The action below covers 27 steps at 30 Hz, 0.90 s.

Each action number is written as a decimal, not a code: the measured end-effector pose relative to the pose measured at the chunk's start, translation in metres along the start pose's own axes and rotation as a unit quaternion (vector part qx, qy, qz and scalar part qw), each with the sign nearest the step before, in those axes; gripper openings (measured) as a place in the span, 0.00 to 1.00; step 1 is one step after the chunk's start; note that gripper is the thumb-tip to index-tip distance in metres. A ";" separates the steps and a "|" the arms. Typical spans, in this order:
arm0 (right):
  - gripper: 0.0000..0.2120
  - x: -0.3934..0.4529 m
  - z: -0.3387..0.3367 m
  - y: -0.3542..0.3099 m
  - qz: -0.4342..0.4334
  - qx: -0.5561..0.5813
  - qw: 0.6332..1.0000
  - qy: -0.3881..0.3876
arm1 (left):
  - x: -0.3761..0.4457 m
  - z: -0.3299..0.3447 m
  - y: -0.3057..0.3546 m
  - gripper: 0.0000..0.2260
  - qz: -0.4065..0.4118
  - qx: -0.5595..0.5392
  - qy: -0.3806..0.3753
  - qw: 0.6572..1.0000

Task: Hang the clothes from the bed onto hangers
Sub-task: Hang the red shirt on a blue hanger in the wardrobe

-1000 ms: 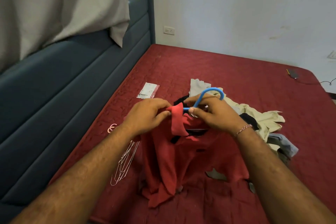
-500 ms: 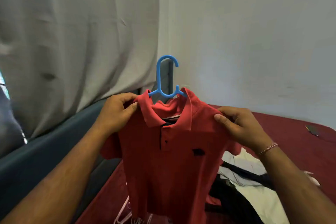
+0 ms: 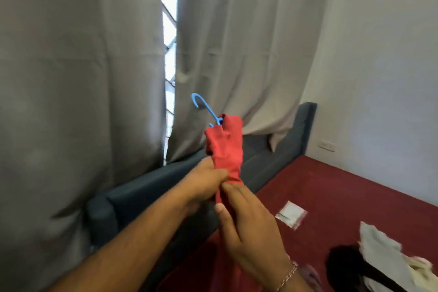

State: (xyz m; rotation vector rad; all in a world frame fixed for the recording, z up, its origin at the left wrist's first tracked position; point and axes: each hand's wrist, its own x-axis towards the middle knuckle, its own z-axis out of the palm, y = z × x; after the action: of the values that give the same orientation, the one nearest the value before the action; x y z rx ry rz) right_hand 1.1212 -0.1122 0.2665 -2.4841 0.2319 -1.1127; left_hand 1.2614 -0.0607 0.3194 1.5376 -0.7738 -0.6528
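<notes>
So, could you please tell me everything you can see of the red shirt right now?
The red shirt looks like soft knit fabric, bunched into a narrow upright bundle rather than spread out. Its top is draped over a blue hanger, whose hook sticks out up and to the left, tilted. The left hand and right hand both grip its lower part, held up in the air before the grey curtains and the dark blue headboard. Its lower end is hidden behind the hands.

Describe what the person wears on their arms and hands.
Both forearms are bare, with no sleeves in view. The right hand has a thin pink-and-white beaded bracelet at the wrist. The left hand shows no ring, watch or band.
</notes>
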 end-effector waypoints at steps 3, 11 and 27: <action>0.15 0.027 -0.004 0.004 -0.014 0.109 0.993 0.047 | -0.032 -0.074 0.012 0.23 0.007 0.115 -0.049 0.992; 0.18 0.143 -0.002 0.043 -0.092 0.054 0.991 -0.078 | -0.160 -0.181 0.105 0.31 0.043 0.390 0.003 0.920; 0.11 0.151 0.066 -0.377 -0.358 0.488 0.782 -0.148 | -0.570 -0.298 0.227 0.23 -0.060 0.512 0.506 0.692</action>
State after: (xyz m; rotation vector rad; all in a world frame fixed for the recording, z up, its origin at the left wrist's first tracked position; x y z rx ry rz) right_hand 1.2655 0.2010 0.4907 -1.6856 -1.1755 -0.7226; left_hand 1.1190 0.5612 0.5598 2.5644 -0.0821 0.7577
